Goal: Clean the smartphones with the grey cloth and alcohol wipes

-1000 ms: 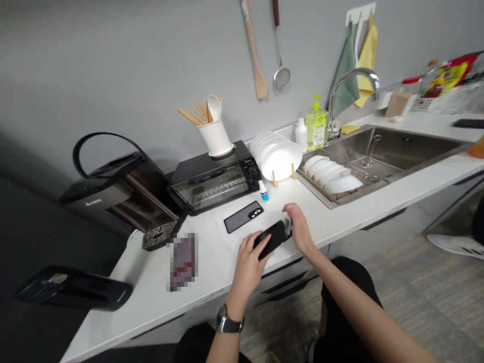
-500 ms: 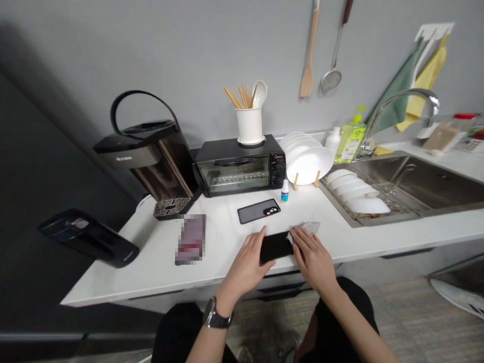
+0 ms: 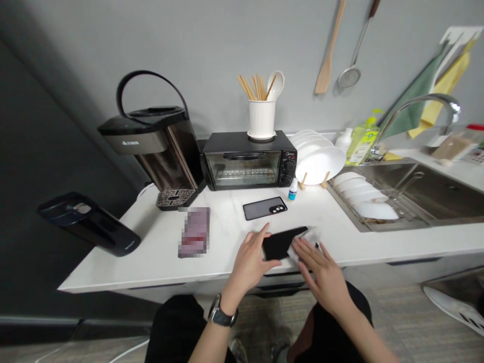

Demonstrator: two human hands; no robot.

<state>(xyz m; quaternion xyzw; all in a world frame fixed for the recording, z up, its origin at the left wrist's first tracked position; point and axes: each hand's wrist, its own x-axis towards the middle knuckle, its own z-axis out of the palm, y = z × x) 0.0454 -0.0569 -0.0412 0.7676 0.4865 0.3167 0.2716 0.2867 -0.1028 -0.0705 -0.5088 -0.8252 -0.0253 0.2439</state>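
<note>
A black smartphone (image 3: 280,244) lies flat near the counter's front edge, its dark face up. My left hand (image 3: 252,254) holds its left end, thumb on the near side and fingers on the far side. Under the fingers of my right hand (image 3: 317,264) is a crumpled white tissue (image 3: 313,235), pressed on the phone's right part; that end is partly hidden. Beyond the phone lies a phone case (image 3: 264,208) with a camera cutout. A small white spray bottle (image 3: 292,190) with a blue label stands to the case's right.
Behind are a toaster oven (image 3: 245,166) bearing a utensil holder (image 3: 262,118), and racked white plates (image 3: 319,164). A water dispenser (image 3: 159,151), a dark flask (image 3: 91,224) and a blurred purplish item (image 3: 194,232) stand left. At right is a sink (image 3: 427,201) with bowls (image 3: 368,196).
My right hand has slid with the tissue toward the near side of the phone, baring its far right corner. The left hand keeps its hold. The whole view has shifted slightly.
</note>
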